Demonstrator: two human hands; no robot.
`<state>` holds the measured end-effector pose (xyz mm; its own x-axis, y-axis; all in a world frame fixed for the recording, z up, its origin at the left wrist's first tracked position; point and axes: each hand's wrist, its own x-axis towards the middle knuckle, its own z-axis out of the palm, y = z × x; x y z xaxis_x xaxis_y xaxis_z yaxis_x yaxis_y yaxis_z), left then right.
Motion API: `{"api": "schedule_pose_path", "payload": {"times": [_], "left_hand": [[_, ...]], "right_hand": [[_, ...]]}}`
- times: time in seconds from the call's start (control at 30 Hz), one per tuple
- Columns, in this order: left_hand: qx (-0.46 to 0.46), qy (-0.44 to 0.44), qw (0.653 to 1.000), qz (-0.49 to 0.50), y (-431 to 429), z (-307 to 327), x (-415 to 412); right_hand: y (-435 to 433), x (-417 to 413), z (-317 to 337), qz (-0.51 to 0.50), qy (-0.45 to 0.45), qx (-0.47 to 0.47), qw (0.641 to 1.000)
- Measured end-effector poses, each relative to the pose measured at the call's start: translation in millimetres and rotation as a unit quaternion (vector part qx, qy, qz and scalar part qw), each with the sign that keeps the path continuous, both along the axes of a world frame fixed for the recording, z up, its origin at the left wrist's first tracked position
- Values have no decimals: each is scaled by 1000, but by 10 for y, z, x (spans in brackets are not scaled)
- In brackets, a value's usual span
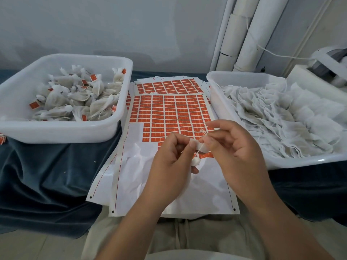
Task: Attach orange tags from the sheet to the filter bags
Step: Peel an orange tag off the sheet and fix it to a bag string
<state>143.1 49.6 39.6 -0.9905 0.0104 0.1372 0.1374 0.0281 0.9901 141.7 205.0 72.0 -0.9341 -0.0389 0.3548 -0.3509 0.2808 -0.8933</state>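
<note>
Left hand [169, 156] pinches filter bag [196, 162] | right hand [232, 147] pinches string [203, 133] | risk: thin string could slip free before tagging

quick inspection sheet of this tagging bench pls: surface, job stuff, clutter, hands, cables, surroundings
surface: dark blue cloth, wrinkled at the front
job's things: tag sheet in the middle, its near rows already peeled, more sheets beneath; left tub holds tagged bags; right tub holds untagged bags with loose strings
clutter: loose tags on the cloth at the far left edge
hands: left hand pinches a filter bag; right hand pinches its string, both above the sheet
cables: white cord runs from the pipes towards a white device
surroundings: pale wall; white pipes behind the right tub
</note>
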Motion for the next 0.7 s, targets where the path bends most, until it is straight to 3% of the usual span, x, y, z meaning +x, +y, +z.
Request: {"api": "schedule_pose_path", "payload": {"times": [0.7], "left_hand": [[-98,61,993,-34,-74,36,15]], "right_hand": [[-5,-42,-64,-30,16,43,998]]}}
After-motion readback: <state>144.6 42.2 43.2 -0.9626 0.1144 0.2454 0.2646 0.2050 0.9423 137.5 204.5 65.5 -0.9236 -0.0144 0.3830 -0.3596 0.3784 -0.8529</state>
